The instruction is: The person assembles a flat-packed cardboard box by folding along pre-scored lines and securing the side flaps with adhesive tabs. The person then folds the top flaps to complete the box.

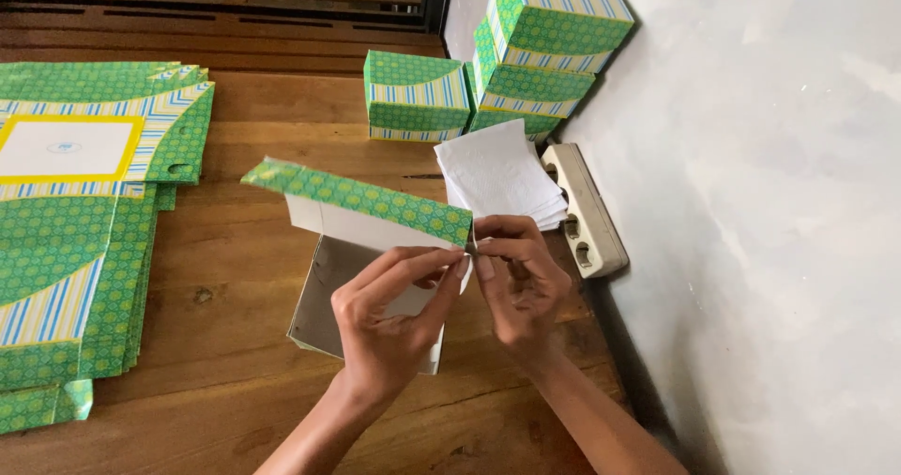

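Observation:
A half-folded green patterned cardboard box (pixel 361 198) stands on the wooden table (pixel 244 344), its grey inside facing up. My left hand (pixel 389 320) grips its near right side with thumb and fingers. My right hand (pixel 516 278) pinches the right corner of the raised green flap. Both hands meet at that corner.
A stack of flat green box blanks (pixel 80 222) lies at the left. Several finished green boxes (pixel 535 48) are piled at the back by the grey wall. A pile of white paper sheets (pixel 497 175) and a beige power strip (pixel 587 212) lie behind my hands.

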